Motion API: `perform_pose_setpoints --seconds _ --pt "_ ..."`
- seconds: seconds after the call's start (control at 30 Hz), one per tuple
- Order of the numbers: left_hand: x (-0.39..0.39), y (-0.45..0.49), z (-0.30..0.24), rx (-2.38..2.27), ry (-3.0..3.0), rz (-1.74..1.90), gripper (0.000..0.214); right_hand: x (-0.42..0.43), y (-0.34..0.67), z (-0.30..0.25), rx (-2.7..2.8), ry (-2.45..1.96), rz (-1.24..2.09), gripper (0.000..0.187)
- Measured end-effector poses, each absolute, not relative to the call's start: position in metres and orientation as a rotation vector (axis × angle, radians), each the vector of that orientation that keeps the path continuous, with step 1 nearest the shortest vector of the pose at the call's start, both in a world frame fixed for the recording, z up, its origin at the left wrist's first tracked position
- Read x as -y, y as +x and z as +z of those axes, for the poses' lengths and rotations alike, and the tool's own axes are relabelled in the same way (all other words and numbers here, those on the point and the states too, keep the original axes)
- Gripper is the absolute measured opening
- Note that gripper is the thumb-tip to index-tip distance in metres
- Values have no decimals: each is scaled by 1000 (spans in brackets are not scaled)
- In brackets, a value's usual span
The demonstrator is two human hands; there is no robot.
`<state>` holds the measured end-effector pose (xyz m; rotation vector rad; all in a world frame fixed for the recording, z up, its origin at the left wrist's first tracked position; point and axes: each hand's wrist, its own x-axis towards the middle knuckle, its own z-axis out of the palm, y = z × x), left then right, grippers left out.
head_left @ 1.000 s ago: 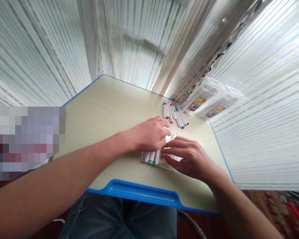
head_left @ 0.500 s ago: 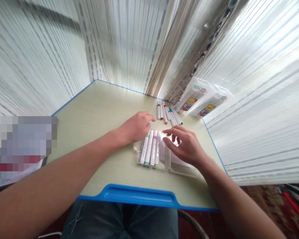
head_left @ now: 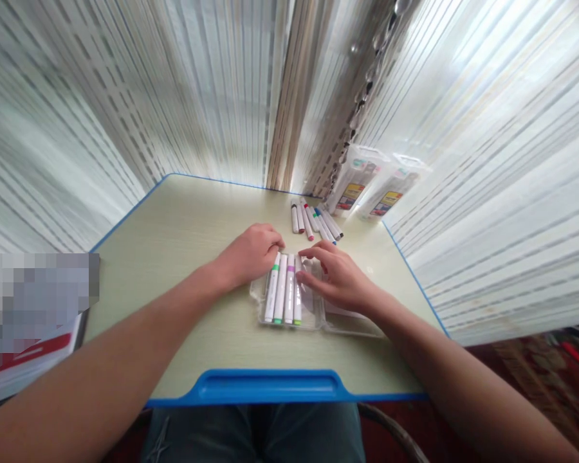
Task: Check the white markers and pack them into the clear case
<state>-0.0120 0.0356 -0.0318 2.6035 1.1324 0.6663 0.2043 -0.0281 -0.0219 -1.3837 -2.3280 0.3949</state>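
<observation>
On the table lies an unfolded clear plastic case (head_left: 311,318), its lid half to the right. Several white markers (head_left: 284,296) lie side by side in its left half, with green, purple and lime bands or ends. My left hand (head_left: 257,253) rests at the case's upper left corner, fingers loosely bent with nothing seen in them; the fingertips are partly hidden. Over the case's right half hovers my right hand (head_left: 340,278), thumb and forefinger apart. Its thumb tip is at the rightmost marker; whether it touches I cannot tell.
Several loose markers (head_left: 313,220) lie in a bunch beyond the case. Two clear packages (head_left: 367,186) stand at the back right corner against a striped curtain (head_left: 212,96). A blue tray ledge (head_left: 270,386) lines the table's near edge. A partly blurred flat object (head_left: 38,334) is at the left.
My right hand has moved left, closer to the rightmost marker. My left hand's forefinger has bent down toward the case's top edge. The view has shifted slightly.
</observation>
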Motion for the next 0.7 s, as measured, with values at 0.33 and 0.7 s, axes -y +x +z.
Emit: perform_pose_setpoints --seconds 0.33,0.7 --pt "-39 -13 -32 -1128 2577 642 33 25 204 -24 2278 -1393 394 32" --pt "-41 -14 -29 -1189 2512 604 33 21 205 -24 2255 -1352 456 31"
